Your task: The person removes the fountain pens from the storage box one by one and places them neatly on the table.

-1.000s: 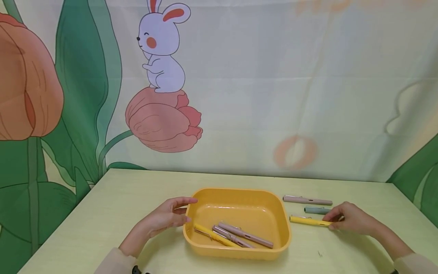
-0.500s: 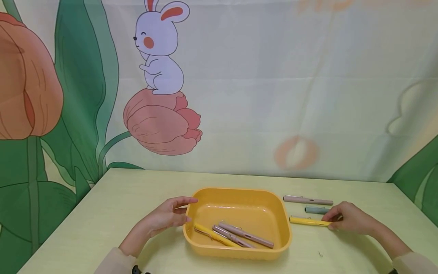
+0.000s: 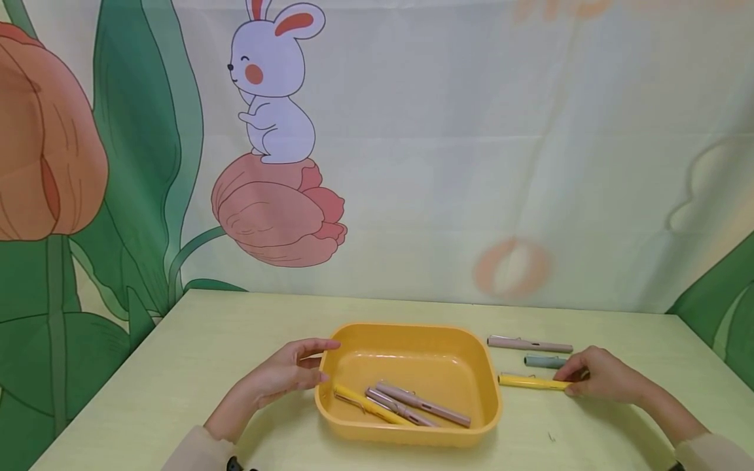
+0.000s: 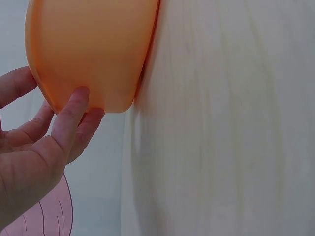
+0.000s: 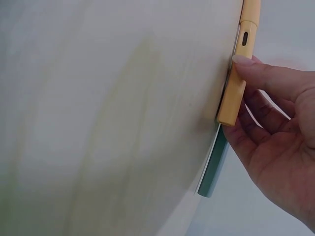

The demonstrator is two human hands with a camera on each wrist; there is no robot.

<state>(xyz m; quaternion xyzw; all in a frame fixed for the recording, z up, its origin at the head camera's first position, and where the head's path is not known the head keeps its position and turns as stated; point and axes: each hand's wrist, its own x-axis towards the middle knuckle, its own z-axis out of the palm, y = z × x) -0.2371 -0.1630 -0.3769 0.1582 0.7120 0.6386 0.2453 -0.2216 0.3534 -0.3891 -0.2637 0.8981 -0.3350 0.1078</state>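
Note:
My left hand (image 3: 288, 369) holds the left side of a yellow plastic tray (image 3: 406, 434), fingertips at its rim. In the left wrist view, the thumb and fingers (image 4: 74, 113) lie against the tray's outer wall. Inside the tray are a yellow pen (image 3: 365, 404) and two mauve pens (image 3: 427, 405). To the right of the tray, my right hand (image 3: 607, 376) pinches the end of another yellow pen (image 3: 527, 381) lying on the table. The right wrist view shows the thumb on that pen's barrel (image 5: 238, 88), with a green pen (image 5: 212, 169) beyond it.
Behind the right hand, the green pen (image 3: 543, 361) is partly covered by its fingers. A third mauve pen (image 3: 530, 344) lies farther back. The pale table (image 3: 247, 314) ends at a printed cloth backdrop (image 3: 406, 163) with a rabbit and tulips.

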